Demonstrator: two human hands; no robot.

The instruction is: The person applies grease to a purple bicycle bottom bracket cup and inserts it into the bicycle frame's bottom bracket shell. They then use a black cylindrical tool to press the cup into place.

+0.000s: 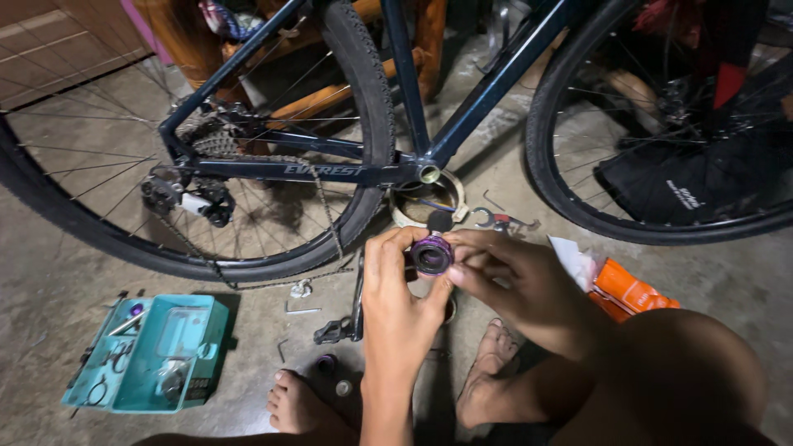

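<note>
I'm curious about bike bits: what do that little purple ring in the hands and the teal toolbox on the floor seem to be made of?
The purple ring, held between both hands, looks like anodised metal, probably aluminium: its coloured surface has a glossy metallic sheen. The teal toolbox looks like moulded plastic: flat, even colour, rounded edges and a clear lid panel.

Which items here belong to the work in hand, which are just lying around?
In hand:
purple ring part, held by left hand and right hand
bike's open frame shell

Lying about:
teal toolbox
orange packet
spanner
pedal with crank
</note>
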